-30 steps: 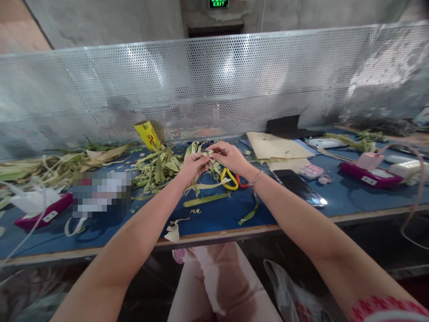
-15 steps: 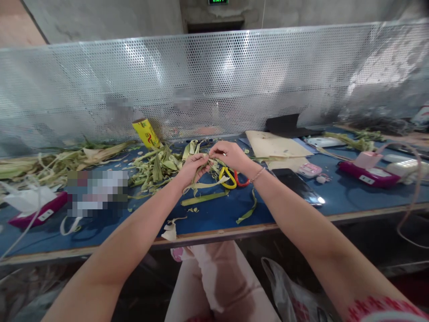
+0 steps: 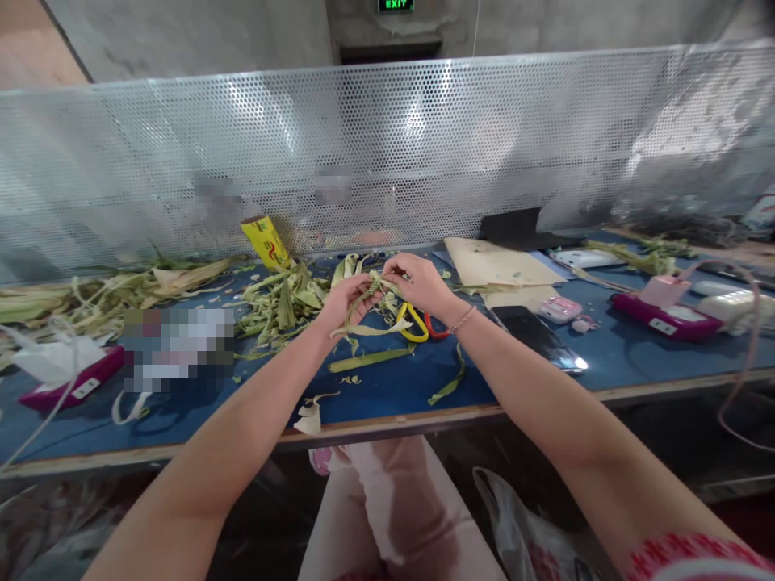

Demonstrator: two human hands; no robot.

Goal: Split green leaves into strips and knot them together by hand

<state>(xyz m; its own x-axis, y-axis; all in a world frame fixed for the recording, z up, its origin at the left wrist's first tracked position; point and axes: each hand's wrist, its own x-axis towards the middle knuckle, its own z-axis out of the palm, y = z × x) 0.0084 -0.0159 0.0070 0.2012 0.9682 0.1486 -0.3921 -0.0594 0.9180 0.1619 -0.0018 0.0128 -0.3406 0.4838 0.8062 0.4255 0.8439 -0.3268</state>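
Note:
Above the table's middle, my left hand (image 3: 346,303) is closed round a twisted, braid-like length of pale green corn husk (image 3: 374,285). My right hand (image 3: 417,280) pinches the strands at its upper end, close to the left fingertips. A loose pale husk strip (image 3: 379,328) trails below the left hand. Scissors with one yellow and one red handle loop (image 3: 413,324) lie just under the right hand, their blades hidden. Behind and left of my hands is a heap of knotted husk pieces (image 3: 283,303). A flat green husk strip (image 3: 370,359) lies in front.
The blue table (image 3: 387,399) ends at a perforated metal screen (image 3: 387,153). Left are dry husks (image 3: 182,284), a yellow tube (image 3: 265,240) and a purple power strip (image 3: 73,383). Right are a phone (image 3: 536,335), cardboard (image 3: 500,262), a pink case (image 3: 560,309) and another purple power strip (image 3: 663,315).
The fingers of my left hand have loosened slightly, so more of the braided husk shows between my hands. Both hands stay in nearly the same place.

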